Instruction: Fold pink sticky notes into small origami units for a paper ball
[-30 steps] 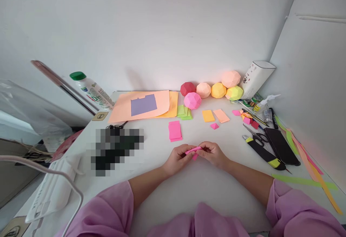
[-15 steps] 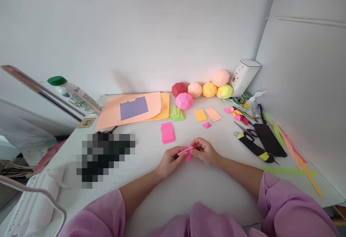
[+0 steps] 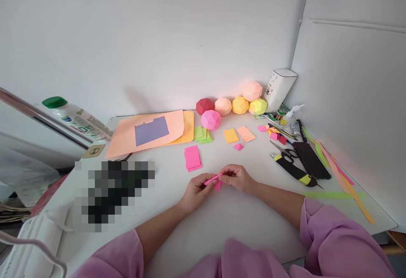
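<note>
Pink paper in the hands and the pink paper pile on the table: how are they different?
The pink paper in the hands is pinched between the left hand and right hand; the pink paper pile lies untouched on the table. The held paper is folded narrow; the pile's sheets lie flat and look wider. Both are bright pink.

Matt pink paper piece [image 3: 214, 181], smooth white table [image 3: 241, 214], glossy plastic bottle [image 3: 78, 117].
</note>
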Motion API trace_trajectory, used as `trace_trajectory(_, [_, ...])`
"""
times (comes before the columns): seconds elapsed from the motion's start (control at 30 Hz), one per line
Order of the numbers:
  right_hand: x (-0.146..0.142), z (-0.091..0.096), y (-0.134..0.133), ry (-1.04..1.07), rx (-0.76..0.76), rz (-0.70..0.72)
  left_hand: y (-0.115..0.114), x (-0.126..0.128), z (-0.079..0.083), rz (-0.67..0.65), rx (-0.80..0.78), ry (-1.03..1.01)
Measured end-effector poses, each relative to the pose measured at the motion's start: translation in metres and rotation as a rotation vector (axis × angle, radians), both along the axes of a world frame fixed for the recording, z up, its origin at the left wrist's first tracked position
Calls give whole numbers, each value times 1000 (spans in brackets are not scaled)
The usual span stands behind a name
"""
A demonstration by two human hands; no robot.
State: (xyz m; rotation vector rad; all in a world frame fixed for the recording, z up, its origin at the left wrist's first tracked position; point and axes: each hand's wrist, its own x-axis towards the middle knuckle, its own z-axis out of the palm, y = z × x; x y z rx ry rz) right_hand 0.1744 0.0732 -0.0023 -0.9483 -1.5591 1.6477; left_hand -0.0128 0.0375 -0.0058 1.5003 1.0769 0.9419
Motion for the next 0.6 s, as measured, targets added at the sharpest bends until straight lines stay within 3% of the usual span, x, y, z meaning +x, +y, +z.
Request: trace_trajectory(0.6, [1, -2, -1, -14, 51, -34, 0, -1, 1, -22, 25, 17])
